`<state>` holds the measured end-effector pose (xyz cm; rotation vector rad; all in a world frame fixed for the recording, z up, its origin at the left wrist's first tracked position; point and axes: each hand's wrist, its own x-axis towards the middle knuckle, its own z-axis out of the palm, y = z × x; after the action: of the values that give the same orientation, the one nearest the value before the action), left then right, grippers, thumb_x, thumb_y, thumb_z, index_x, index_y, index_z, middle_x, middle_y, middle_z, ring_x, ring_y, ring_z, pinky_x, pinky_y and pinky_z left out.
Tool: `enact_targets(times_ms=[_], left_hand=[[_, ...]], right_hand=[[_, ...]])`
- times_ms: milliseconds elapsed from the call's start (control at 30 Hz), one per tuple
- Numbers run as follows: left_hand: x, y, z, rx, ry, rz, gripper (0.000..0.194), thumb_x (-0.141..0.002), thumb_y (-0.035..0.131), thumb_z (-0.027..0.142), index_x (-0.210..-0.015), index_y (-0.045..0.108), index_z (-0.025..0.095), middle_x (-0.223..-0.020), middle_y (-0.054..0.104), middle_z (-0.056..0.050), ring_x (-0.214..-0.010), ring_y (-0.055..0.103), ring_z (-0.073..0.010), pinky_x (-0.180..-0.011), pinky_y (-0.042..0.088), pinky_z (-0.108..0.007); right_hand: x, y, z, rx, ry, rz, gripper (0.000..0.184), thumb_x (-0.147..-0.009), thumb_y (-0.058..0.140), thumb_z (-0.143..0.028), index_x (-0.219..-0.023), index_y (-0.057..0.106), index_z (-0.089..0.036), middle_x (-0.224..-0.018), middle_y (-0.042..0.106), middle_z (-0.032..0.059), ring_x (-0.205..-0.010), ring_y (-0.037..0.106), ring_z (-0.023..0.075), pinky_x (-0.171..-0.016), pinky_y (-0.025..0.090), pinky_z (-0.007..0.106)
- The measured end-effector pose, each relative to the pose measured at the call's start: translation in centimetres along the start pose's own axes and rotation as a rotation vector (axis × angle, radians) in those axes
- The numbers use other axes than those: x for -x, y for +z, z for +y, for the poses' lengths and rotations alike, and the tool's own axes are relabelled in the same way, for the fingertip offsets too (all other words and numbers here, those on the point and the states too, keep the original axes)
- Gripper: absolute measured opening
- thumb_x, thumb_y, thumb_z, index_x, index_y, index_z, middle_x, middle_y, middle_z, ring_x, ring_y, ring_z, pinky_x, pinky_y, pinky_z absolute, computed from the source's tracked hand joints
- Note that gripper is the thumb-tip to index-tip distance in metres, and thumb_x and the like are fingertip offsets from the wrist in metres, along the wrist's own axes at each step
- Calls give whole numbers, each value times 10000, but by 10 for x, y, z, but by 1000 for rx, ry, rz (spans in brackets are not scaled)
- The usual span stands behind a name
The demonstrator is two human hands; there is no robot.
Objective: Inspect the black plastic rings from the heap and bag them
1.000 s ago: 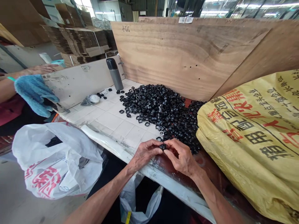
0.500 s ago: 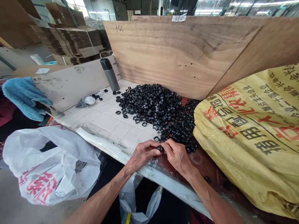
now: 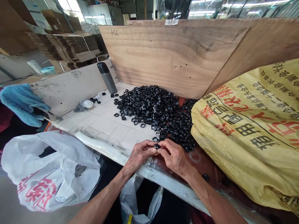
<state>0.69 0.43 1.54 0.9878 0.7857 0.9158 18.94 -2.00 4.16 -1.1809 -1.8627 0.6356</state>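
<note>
**Pinching one small black ring (image 3: 157, 146)**

At the far left, a blue towel (image 3: 22, 104) hangs over a beige panel (image 3: 70, 90), with stacks of flattened cardboard (image 3: 63, 49) behind it. Nearer, a white plastic bag (image 3: 49, 171) with red print sits below the edge of the bench. On the white tiled worktop (image 3: 102, 124), a steel flask (image 3: 106, 77) with a black cap stands upright by the panel, and a small clear bag (image 3: 83, 105) lies near a few stray rings.

My left hand (image 3: 140, 155) and right hand (image 3: 175, 157) are together at the near edge, both clamped on the ring, which sits between my fingertips just beside the heap of black rings (image 3: 149, 105). That heap spreads across the tiles against a plywood board (image 3: 163, 56). One loose ring (image 3: 205, 177) lies on the dark surface right of my right hand. Further right, a yellow woven sack (image 3: 243, 130) with red and black Chinese characters slumps against the heap.
</note>
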Motion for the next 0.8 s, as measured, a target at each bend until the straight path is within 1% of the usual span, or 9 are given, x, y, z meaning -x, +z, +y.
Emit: enact_targets(times_ms=[100,200,300,367,433,533,633,733,800], left_hand=[[0,-1,-4,-143,142,18,239,-793,783,296,-982,712,167,-1014,746,-65,-930,709,-207,-886,563,-343],[1,-1,-10,-432,404,52,165,-844,729,252,-997,713,192,-1077,722,-74,-1013,686,-216,-927,553,-357],[5,-3,-17,-713,602,0,194,-918,622,185,-1099,681,221,-1128,706,-90,-1072,669,-210,-955,544,-366],[9,-5,-20,-823,648,-51,231,-950,559,158,-1149,646,235,-1176,682,-98,-1090,662,-199,-945,549,-348],[15,-7,-17,-890,639,-113,251,-968,511,145,-1177,616,237,-1205,657,-103,-1097,654,-190,-933,548,-330],[23,-8,-4,-976,540,-237,238,-952,534,165,-1175,602,213,-1152,656,-105,-1060,646,-201,-908,536,-332],[23,-3,11,-1057,397,-327,135,-884,659,282,-986,667,193,-989,678,-79,-933,649,-215,-840,524,-330],[9,5,13,-1027,299,-158,167,-903,634,333,-823,661,189,-808,665,-31,-738,631,-168,-706,504,-286],[-5,10,7,-1011,306,-19,110,-911,617,291,-899,674,197,-827,664,-23,-733,632,-161,-695,500,-276]], right_hand=[[-1,0,-4,-82,204,-28,57,-916,549,-252,-900,596,-223,-697,618,-5,-628,573,151,-628,472,265],[-2,2,-6,-304,481,-89,100,-889,568,-301,-840,575,-214,-519,545,-60,-475,499,116,-498,415,223],[0,8,-4,-569,633,-90,169,-844,599,-338,-764,557,-195,-467,508,-67,-409,434,93,-440,365,210],[2,11,-3,-700,695,-92,204,-798,637,-358,-724,550,-189,-467,488,-70,-381,402,82,-402,330,208],[2,8,-2,-713,726,-145,239,-776,660,-386,-705,551,-186,-498,504,-64,-367,407,80,-373,312,208],[1,-17,3,-453,661,-275,267,-816,643,-422,-711,582,-185,-563,572,-41,-376,449,86,-373,316,212],[-1,-56,13,-38,458,-206,214,-825,655,-340,-676,605,-195,-569,581,-40,-453,486,95,-443,325,212],[0,-82,22,223,373,-216,112,-748,722,-227,-700,621,-210,-567,600,-42,-507,523,115,-487,318,223],[1,-83,21,320,369,-293,149,-708,766,-205,-772,632,-220,-569,611,-46,-518,538,130,-506,317,235]])
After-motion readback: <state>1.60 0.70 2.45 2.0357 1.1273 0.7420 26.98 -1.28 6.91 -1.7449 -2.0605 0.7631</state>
